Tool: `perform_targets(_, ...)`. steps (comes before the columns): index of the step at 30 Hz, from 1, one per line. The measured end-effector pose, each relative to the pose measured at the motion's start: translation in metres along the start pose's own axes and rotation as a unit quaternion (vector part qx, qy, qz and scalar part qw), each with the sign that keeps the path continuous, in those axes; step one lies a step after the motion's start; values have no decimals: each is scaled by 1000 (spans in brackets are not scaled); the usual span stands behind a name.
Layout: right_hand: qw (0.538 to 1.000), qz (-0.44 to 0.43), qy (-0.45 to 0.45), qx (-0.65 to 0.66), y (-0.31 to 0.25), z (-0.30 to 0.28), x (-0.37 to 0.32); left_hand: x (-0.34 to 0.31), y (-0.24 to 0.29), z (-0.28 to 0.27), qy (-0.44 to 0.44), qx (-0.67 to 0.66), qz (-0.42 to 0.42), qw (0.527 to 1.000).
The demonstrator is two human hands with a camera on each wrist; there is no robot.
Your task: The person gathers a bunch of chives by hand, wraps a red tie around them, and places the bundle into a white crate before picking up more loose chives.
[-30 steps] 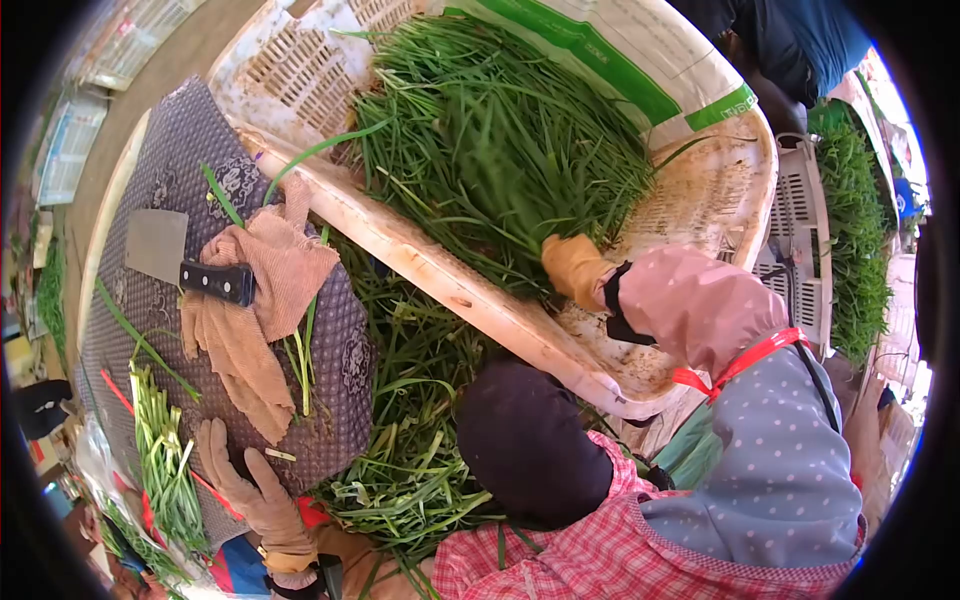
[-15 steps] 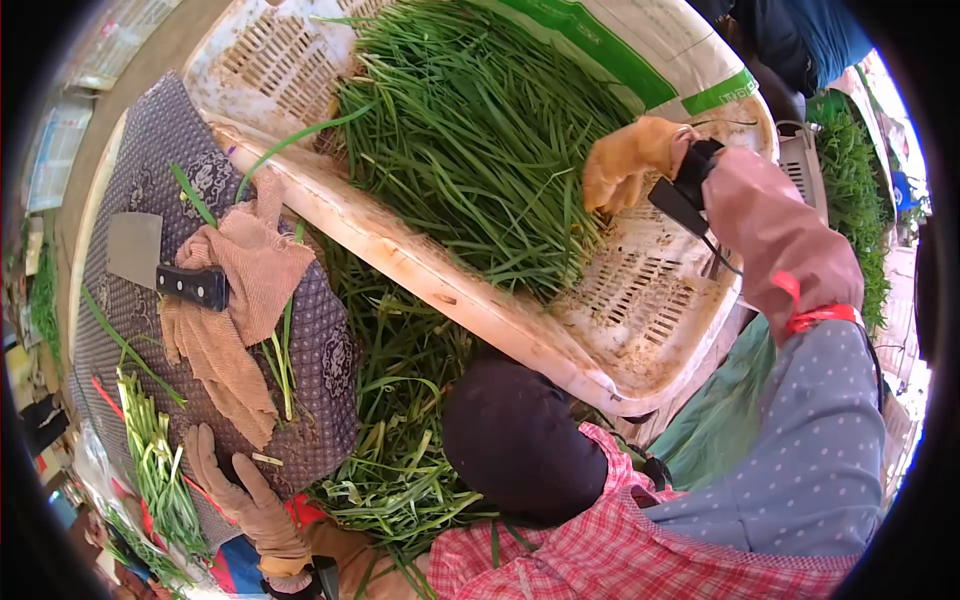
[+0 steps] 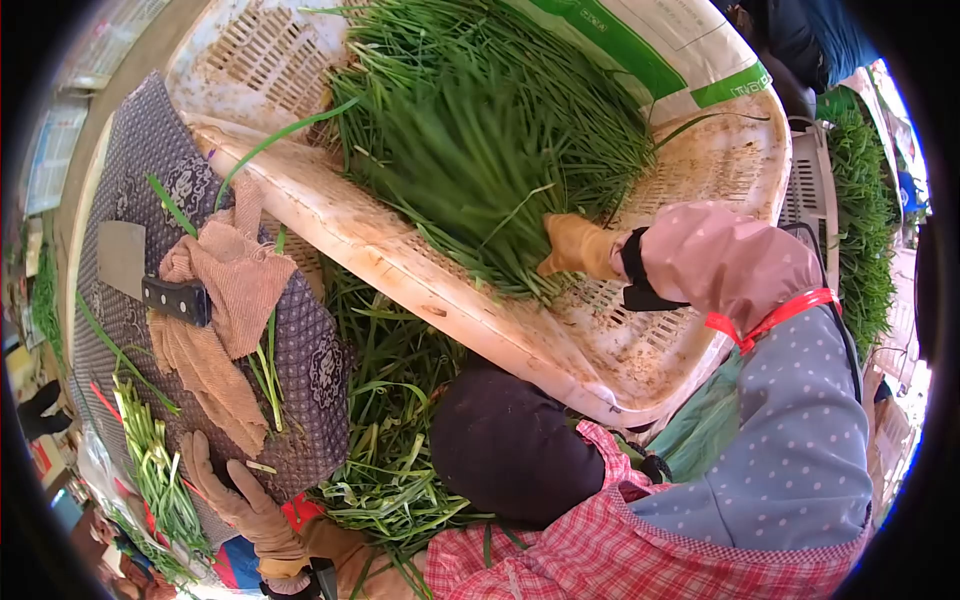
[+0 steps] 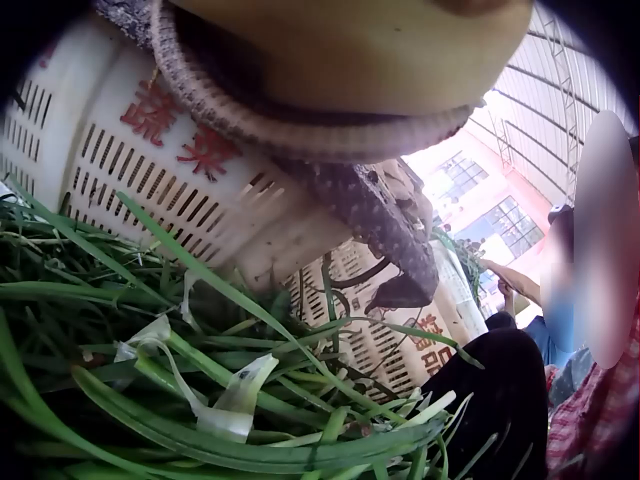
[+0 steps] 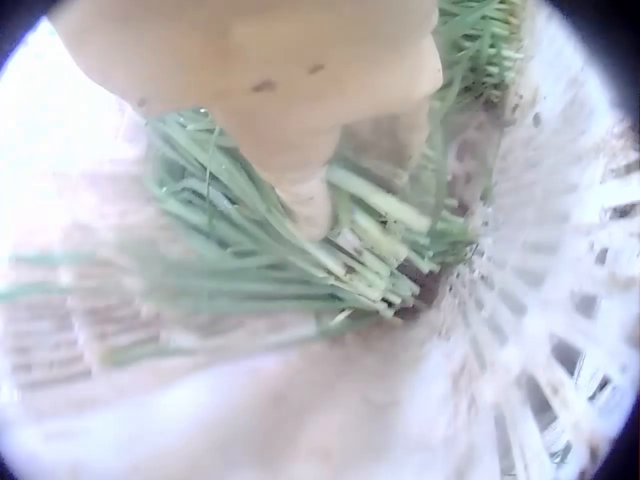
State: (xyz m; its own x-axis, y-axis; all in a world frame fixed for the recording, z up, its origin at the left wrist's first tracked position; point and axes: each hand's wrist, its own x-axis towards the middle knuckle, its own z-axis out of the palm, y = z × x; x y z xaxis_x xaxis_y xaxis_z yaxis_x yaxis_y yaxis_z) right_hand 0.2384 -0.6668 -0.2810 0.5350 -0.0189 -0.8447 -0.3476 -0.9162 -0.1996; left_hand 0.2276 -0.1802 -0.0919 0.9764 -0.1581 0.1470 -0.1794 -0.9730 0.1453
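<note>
In the head view my gloved right hand [image 3: 580, 246] grips a bunch of long green leaves [image 3: 480, 190] by its stem end, over the white basket [image 3: 690, 170]. The right wrist view shows the glove [image 5: 300, 110] with cut stem ends [image 5: 385, 270] under its fingers. My gloved left hand [image 3: 245, 510] lies on the patterned cushion [image 3: 315, 345] with fingers extended and nothing in them, beside a pile of stalks [image 3: 150, 450]. Part of the left glove [image 4: 380, 50] fills the top of the left wrist view, above loose leaves [image 4: 250, 400].
A cleaver [image 3: 176, 301] and a tan cloth [image 3: 225, 280] lie on the cushion. Loose greens [image 3: 400, 400] fill the gap beside the basket's near wall [image 3: 400, 275]. A dark-capped head [image 3: 500, 440] is low centre. More greens [image 3: 860, 210] stand at the right.
My right hand was lifted to the right and empty half a second ago; it is now back left and lower, holding leaves that blur with motion. My left hand stays on the cushion.
</note>
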Motion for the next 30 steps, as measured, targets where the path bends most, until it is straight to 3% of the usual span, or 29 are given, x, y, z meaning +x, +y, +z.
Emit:
perform_targets(1,1000,-1,1,0,-3,-3,1,1,1,0,1,1,0,1000)
perform_targets(4,994,2,-106,21,-1,-17,17,1,5,-2,1,-10,-6,1000)
perform_targets(7,981,19,-68,183,14,-56,16,0,1,0,2,-12,-3,1000)
perform_targets(10,962,26,-31,271,30,-49,22,0,1,-1,-2,0,0,1000)
perform_targets(13,947,-25,-14,321,39,-22,32,-1,0,-1,-4,-6,-3,1000)
perform_targets(17,941,19,66,332,74,47,103,0,2,-1,-5,-6,-8,1000)
perform_targets(18,922,23,63,381,33,11,42,0,4,-1,-5,-5,-9,1000)
perform_targets(21,907,-35,18,418,19,18,32,0,8,-1,1,0,-13,1000)
perform_targets(22,975,-38,85,200,2,18,25,0,7,0,3,-1,-14,1000)
perform_targets(23,991,-80,84,70,-14,15,15,-1,7,0,0,7,-14,1000)
perform_targets(25,994,-92,43,-40,-28,16,15,0,8,0,-2,14,-9,1000)
perform_targets(30,996,-77,-53,-15,-25,-10,22,1,10,-2,-1,3,-4,1000)
